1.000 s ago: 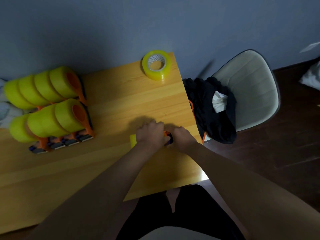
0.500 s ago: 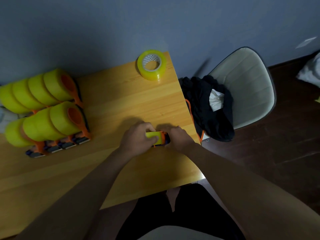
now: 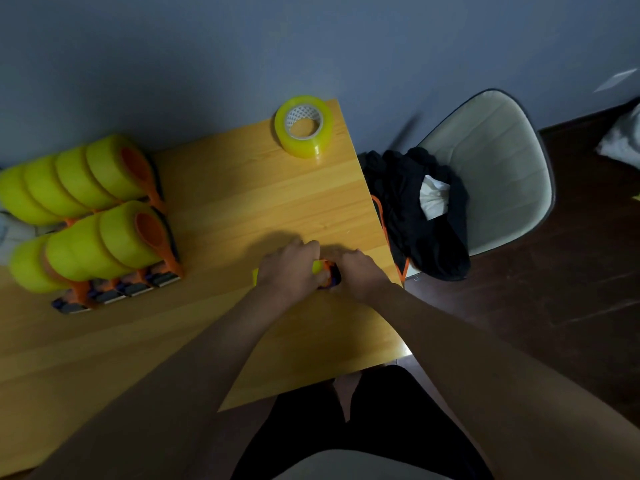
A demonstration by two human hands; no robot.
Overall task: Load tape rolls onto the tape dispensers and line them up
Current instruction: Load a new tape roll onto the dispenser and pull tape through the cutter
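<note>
Near the table's right edge, both hands close over one dispenser (image 3: pixel 329 277) w/ a yellow roll (image 3: pixel 317 266) on it; left hand (image 3: pixel 289 271) curls over the roll from above, right hand (image 3: pixel 360 273) grips the orange/dark frame end; most of both is hidden under the fingers, so can't tell if the roll is fully seated. Judgement: the step is pressing the roll home on the hub; best done w/ the frame pinned flat by the right hand while the left pushes square, not tilted; then pull the tape end toward the blade. Roll is glossy, translucent yellow film, a smooth cylinder, likely slippery; frame is hard plastic. Spare roll (image 3: pixel 304 131) lies flat at the far corner, white core showing. Loaded dispensers (image 3: pixel 104 216) stand in two rows at left, well apart, touching each other; table (image 3: pixel 242 188) is pale wood, visible grain.
</note>
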